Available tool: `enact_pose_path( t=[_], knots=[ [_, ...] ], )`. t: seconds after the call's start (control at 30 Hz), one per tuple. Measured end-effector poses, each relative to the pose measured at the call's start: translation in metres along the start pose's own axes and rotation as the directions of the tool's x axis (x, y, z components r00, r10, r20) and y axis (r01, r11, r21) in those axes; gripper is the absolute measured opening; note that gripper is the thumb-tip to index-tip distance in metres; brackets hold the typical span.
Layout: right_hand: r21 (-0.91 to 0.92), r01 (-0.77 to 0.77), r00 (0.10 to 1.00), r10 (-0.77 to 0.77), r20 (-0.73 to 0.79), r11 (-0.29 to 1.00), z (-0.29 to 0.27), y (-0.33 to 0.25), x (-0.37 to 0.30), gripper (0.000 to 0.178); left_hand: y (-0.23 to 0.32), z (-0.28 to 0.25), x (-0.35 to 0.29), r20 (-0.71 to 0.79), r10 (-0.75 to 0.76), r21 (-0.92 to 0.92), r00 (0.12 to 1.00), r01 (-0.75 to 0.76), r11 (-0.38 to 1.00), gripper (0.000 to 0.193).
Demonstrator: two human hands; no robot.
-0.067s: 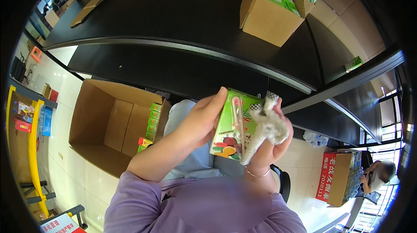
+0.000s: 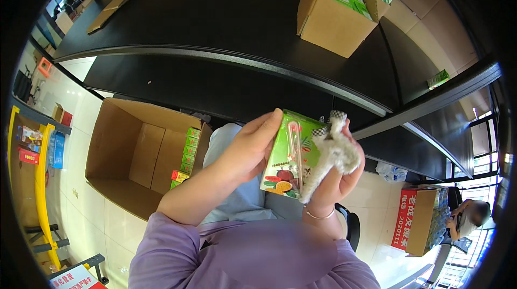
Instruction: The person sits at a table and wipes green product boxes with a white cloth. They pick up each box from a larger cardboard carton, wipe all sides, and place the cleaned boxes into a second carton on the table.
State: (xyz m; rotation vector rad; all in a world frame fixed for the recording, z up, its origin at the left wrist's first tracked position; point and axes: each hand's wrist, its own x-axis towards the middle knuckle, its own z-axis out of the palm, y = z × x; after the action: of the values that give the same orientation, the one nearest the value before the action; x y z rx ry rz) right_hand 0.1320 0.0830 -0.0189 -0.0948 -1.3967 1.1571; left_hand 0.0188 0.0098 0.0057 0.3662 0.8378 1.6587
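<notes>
In front of my lap is a green drink carton (image 2: 281, 166) with fruit pictures, tilted, a wrapped straw (image 2: 294, 146) fixed to its face. My left hand (image 2: 257, 146) is closed on its left edge, thumb near the top corner. A fluffy white cloth (image 2: 340, 151) with black-and-white checked ends is gripped in my right hand (image 2: 349, 180). The cloth lies against the carton's right side and covers part of it. Most of the right hand's fingers are hidden behind cloth and carton.
Left of my knees stands an open cardboard box (image 2: 114, 151) with a row of green cartons (image 2: 189, 149) along one wall. Ahead is a black shelf (image 2: 215, 14) bearing a box of cartons (image 2: 338, 33). A person (image 2: 467, 221) sits far right beside another box (image 2: 419, 219).
My right hand and the cloth have shifted slightly up and to the right over the carton. The carton and my left hand have stayed nearly still.
</notes>
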Motion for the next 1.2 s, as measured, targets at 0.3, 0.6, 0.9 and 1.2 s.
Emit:
enact_pose_path(
  t=[0.3,0.6,0.9,1.2],
  knots=[
    [0.051,-0.199,0.979,0.200,-0.034,0.979,0.006,0.000,-0.002,0.025,-0.008,0.002,-0.004,-0.039,0.099,0.132,0.994,-0.093,0.987,0.028],
    [-0.162,-0.039,0.975,0.073,0.210,0.986,0.003,-0.014,-0.006,0.019,-0.001,-0.004,-0.005,-0.049,0.089,-0.065,0.995,-0.092,0.994,0.031],
    [-0.163,0.384,0.791,-0.233,0.566,0.909,0.008,-0.027,-0.018,0.022,0.018,-0.006,-0.005,-0.011,-0.042,-0.393,0.999,0.035,0.919,0.058],
    [-0.155,0.714,0.577,-0.448,0.683,0.683,0.002,0.009,-0.046,0.024,0.005,-0.009,-0.002,0.095,-0.161,-0.585,0.982,0.186,0.790,0.054]
  ],
)
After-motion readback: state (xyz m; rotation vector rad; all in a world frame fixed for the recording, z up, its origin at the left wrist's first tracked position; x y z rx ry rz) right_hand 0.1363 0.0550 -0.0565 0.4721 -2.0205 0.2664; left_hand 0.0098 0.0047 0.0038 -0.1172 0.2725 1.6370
